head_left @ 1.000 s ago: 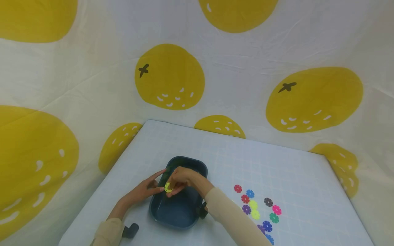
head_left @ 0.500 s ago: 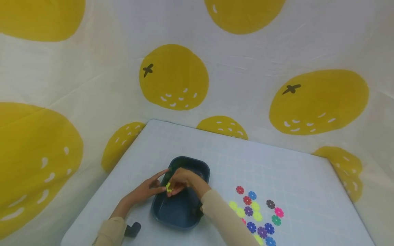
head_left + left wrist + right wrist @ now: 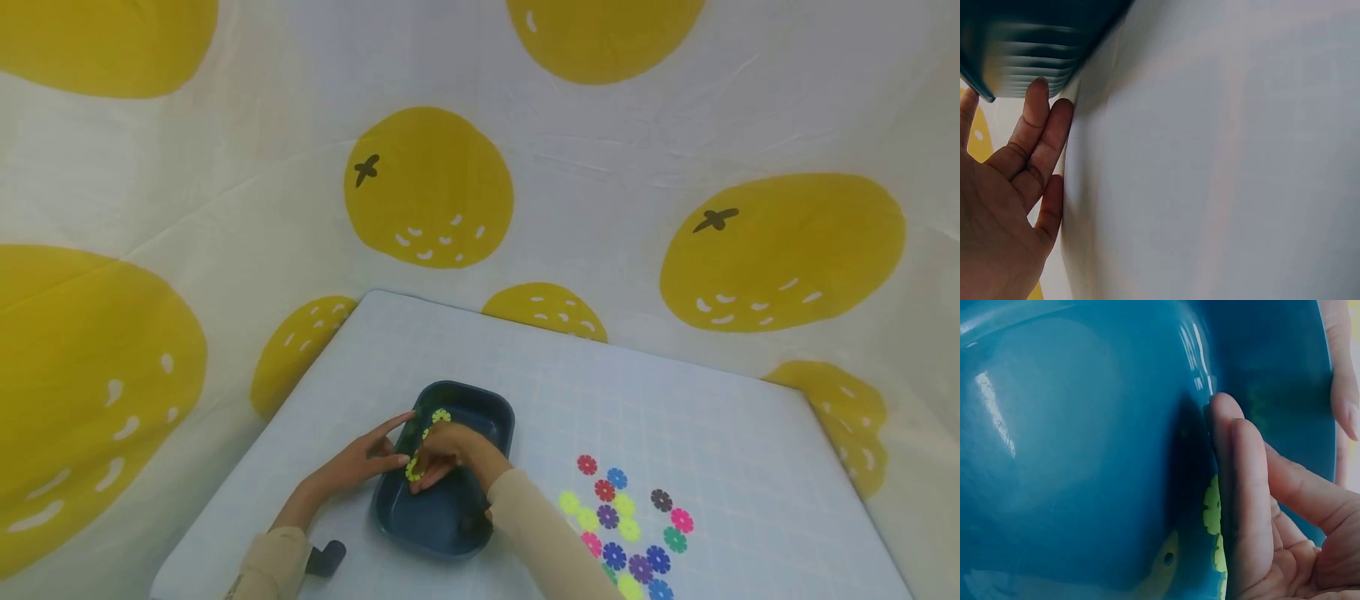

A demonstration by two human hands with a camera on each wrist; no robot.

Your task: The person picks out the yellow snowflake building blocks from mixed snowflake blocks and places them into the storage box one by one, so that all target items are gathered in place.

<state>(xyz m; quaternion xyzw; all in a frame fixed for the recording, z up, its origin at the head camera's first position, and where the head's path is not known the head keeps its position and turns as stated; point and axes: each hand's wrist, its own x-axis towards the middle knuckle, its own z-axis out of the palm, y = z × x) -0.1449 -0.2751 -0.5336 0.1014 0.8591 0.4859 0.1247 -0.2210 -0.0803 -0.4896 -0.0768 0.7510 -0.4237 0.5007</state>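
Yellow notched discs (image 3: 441, 415) are resting inside the smooth blue plastic basin (image 3: 426, 518), near its left wall. The right hand (image 3: 452, 446) is poised beside them, fingers extended; whether it is pinching one cannot be told. The left hand (image 3: 354, 467) is touching the rim with loosely spread fingers. Multicoloured flower-shaped discs (image 3: 607, 517) are lying on the counter (image 3: 585, 396).

Tray (image 3: 427, 521) roomy nearside, right hand (image 3: 442, 454) beyond
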